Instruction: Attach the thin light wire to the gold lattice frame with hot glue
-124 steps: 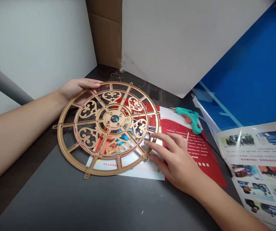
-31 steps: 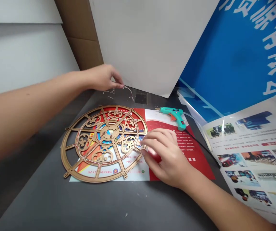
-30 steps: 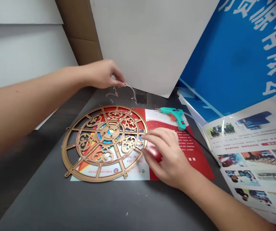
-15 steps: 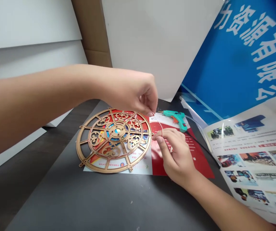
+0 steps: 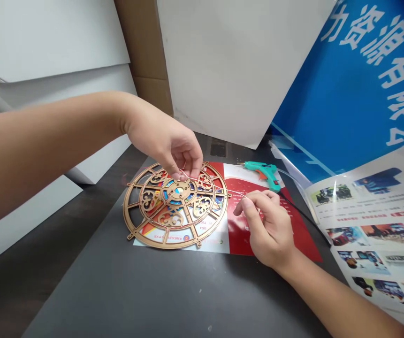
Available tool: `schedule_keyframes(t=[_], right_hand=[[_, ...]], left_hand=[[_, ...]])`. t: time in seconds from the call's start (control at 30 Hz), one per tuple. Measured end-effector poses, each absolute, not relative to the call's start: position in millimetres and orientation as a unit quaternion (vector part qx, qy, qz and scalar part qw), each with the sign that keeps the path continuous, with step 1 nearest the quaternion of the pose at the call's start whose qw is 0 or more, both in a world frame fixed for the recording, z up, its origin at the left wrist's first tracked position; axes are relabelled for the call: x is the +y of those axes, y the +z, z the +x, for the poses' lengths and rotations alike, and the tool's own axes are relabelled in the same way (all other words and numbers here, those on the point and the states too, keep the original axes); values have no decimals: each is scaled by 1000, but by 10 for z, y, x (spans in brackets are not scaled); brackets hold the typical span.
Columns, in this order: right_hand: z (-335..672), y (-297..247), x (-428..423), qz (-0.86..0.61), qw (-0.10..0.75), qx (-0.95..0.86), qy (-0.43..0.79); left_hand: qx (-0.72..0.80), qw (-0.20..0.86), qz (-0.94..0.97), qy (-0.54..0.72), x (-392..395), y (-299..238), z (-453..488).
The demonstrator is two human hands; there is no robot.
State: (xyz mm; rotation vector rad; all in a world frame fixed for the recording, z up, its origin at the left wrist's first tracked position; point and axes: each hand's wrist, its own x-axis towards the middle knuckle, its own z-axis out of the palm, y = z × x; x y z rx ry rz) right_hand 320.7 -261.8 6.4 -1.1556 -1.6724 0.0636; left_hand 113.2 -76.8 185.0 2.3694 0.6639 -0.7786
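Observation:
A thin pale string [image 5: 219, 187] runs taut between my two hands. My left hand [image 5: 173, 145] pinches one end between thumb and fingertips, above the far middle of a round wooden wheel frame [image 5: 166, 241]. The other end is pinched by my right hand [image 5: 270, 223], just right of the wheel's rim. The wheel lies flat, with spokes, cut-out scroll ornaments and a ringed hub. Small tabs stick out round its edge. Whether the string touches the wheel cannot be told.
Beneath the wheel lies a red and white printed sheet [image 5: 275, 239]. A teal glue gun [image 5: 261, 172] with an orange trigger rests behind my right hand, its black cord running right. A printed poster [image 5: 374, 225] curls up at the right. White panels [image 5: 223, 70] stand behind the grey table [image 5: 145, 291].
My left hand has moved left, from the wheel's right edge to over its middle, drawing the string out into a straighter, longer line. My right hand keeps its pinch. The view has shifted slightly.

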Motion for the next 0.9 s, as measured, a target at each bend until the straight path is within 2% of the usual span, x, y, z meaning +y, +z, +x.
schedule_keyframes(t=[0.13,0.9], right_hand=[[3218,52,-2611,-494,524,-694,23],[3249,-6,-2567,-535,497,-682,31]], left_hand=[[267,320,870,-261,-676,1845,1050],[297,338,853,-265,-365,1686,816]])
